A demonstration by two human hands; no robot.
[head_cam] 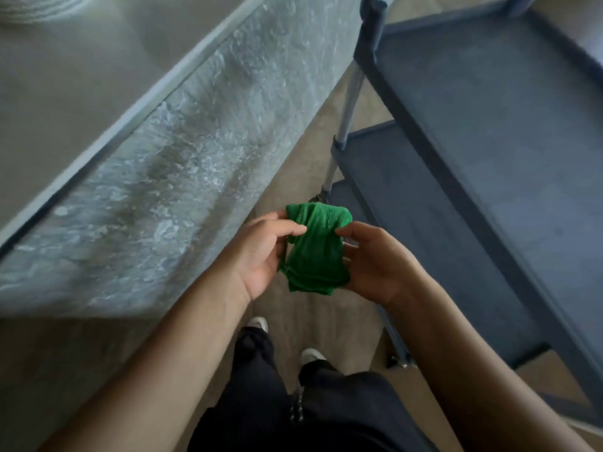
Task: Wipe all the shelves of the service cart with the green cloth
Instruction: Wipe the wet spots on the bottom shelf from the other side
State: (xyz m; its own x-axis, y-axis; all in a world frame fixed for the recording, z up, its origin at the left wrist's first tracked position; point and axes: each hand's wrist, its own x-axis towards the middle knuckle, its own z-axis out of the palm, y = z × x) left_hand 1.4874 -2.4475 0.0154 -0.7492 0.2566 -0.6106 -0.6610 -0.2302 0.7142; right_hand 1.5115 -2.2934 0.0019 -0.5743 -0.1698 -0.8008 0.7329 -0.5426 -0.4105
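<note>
green cloth held in both hands beside the service cart

the green cloth [315, 249] is bunched up and held in the air just left of the service cart [424, 141], touching none of its shelves. the left hand [261, 256], the one farther from the cart, pinches the cloth's upper left edge between the thumb and curled fingers, palm turned towards the cart. the right hand [378, 265], nearer the cart, grasps the cloth's right side, with the thumb tip on the top fold and the fingers curled behind the fabric, their tips hidden.

the cart has a dark blue-grey top shelf [509, 109] with a raised rim, a middle shelf [391, 177] below it and the corner of a bottom shelf [346, 194] lower still. a silver post [351, 102] joins them at the cart's left corner.

left of the cart runs a strip of beige floor [293, 164], and beyond that stands a counter [182, 164] with a mottled grey stone face. by the cart's near end are the person's dark trousers [293, 402] and two pale shoes [257, 324].
</note>
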